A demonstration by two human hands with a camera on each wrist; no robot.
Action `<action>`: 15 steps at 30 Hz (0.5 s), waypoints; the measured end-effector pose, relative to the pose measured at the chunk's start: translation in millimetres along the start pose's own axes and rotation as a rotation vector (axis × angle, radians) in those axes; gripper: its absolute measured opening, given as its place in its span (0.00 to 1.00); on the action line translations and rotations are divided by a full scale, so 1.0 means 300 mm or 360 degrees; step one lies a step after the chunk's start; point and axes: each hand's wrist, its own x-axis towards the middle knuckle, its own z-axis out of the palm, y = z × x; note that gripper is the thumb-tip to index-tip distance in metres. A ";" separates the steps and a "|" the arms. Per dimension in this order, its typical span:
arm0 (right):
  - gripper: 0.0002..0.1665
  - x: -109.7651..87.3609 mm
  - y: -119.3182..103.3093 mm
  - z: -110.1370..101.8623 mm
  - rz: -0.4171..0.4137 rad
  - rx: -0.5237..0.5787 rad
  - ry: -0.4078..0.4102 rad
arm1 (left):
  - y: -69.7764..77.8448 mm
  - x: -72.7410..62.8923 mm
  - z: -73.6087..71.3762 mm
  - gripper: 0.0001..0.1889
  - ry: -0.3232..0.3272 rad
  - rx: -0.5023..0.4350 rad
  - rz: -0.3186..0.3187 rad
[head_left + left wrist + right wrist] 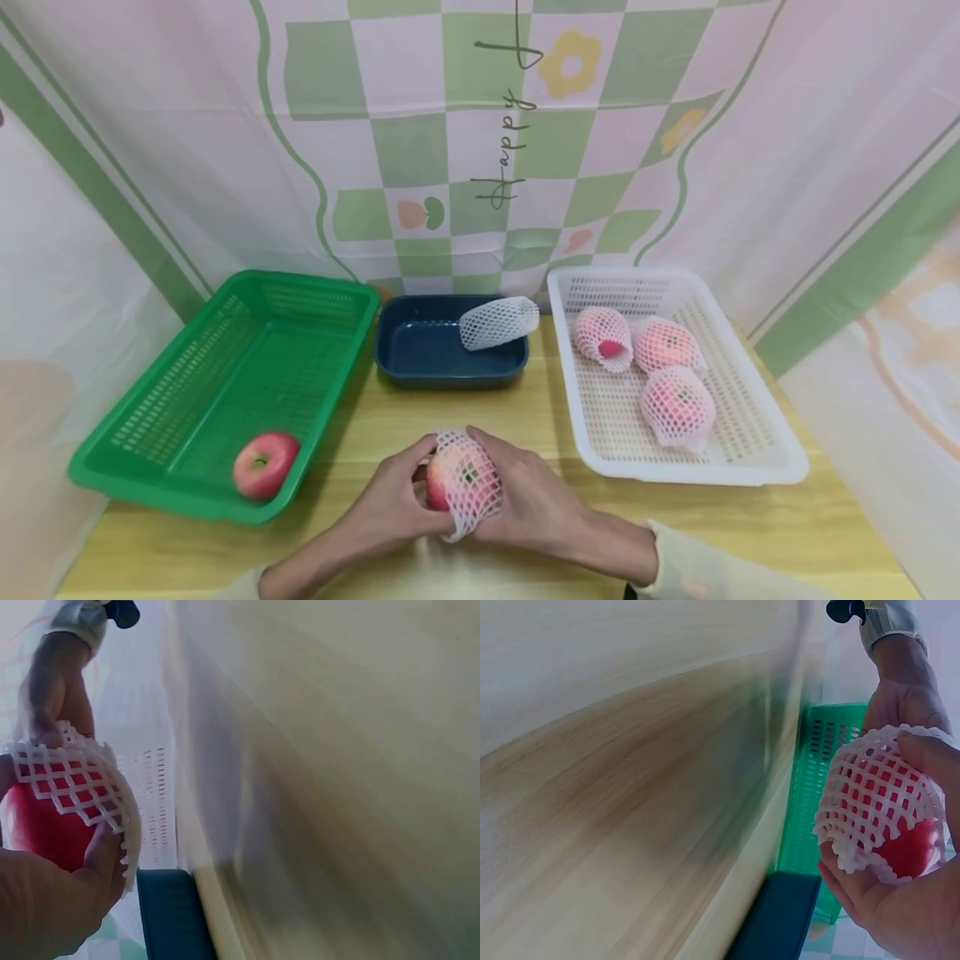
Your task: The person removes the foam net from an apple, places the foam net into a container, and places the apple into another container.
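At 3 o'clock, a red apple [911, 851] sat partly inside a white foam net [840, 817], bare skin showing at the net's 5 o'clock. From 4 o'clock, the person's right grip [907, 907] held both, thumb pressing over the net. At 2 o'clock, the left grip [905, 709] lay behind the net, fingers hidden, below a pale sleeve [891, 626]. Behind stood a green slotted basket [799, 840]; at 5 o'clock, a dark blue tray [776, 915]. Toward 9 o'clock stretched the blurred wooden counter [607, 802].
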 end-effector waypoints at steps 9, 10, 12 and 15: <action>0.64 -0.001 0.007 -0.006 -0.0039 -0.0054 0.0015 | 0.007 0.002 0.006 0.43 0.0092 0.0033 0.0047; 0.64 0.000 0.009 -0.009 -0.0045 -0.0058 0.0010 | 0.008 0.002 0.006 0.43 0.0099 0.0038 0.0049; 0.63 0.000 0.012 -0.015 -0.0056 -0.0066 0.0001 | 0.010 0.003 0.007 0.43 0.0113 0.0054 0.0051; 0.60 0.000 0.019 -0.026 -0.0077 -0.0064 -0.0006 | 0.014 0.001 0.006 0.43 0.0136 0.0096 0.0044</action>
